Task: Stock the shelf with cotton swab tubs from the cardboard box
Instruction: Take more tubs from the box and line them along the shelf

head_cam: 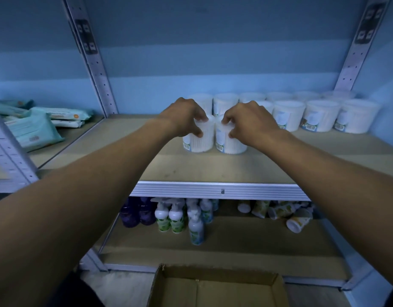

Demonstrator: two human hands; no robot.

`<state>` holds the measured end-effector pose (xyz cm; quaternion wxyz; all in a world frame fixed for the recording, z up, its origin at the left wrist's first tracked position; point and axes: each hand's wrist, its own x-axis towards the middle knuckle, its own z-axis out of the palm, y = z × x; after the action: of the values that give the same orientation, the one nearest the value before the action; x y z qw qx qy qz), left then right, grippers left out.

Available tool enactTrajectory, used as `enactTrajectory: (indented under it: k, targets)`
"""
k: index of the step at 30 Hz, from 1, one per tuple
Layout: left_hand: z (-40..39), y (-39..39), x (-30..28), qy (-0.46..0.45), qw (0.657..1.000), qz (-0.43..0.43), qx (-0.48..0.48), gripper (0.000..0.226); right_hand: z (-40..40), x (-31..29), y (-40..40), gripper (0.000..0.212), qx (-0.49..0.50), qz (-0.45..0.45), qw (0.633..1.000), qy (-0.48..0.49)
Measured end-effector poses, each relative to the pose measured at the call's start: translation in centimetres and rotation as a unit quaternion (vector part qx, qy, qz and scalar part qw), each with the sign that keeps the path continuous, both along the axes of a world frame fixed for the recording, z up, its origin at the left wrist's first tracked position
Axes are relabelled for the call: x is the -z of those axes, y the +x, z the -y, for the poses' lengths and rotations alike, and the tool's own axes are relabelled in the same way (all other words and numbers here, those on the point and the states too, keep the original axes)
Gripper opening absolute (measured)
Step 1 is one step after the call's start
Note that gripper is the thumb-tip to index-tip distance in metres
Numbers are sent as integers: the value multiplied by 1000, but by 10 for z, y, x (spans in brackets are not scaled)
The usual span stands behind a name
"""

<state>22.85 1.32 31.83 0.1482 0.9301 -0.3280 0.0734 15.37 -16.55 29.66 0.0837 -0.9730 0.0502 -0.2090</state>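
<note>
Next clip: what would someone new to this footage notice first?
Two bare hands meet mid-shelf: the left hand grips one tub, the right hand grips a second tub beside it, both standing on the shelf. Behind and to the right, more tubs stand in rows. At the bottom edge sits an open box, with no tubs in its visible part.

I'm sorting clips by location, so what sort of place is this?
Probably a shop stockroom or store aisle: metal shelving holds rows of identical cotton swab tubs, spray bottles stand on the shelf below, and an open cardboard box sits on the floor.
</note>
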Motion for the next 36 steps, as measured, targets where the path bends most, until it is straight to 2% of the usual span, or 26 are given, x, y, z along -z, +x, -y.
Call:
enactTrajectory:
  k: [6, 14, 20, 36]
  targets:
    - [15, 31, 3, -17, 999, -20, -28, 52, 17, 7, 39, 40, 2, -4, 1000, 1]
    - [29, 59, 8, -9, 1000, 19, -9, 49, 24, 7, 74, 41, 18, 3, 1000, -13]
    - [40, 76, 5, -1, 1000, 31, -5, 49, 29, 10, 88, 33, 5, 27, 999, -29]
    - [46, 94, 20, -24, 998, 54, -15, 47, 24, 12, 99, 30, 27, 39, 997, -66]
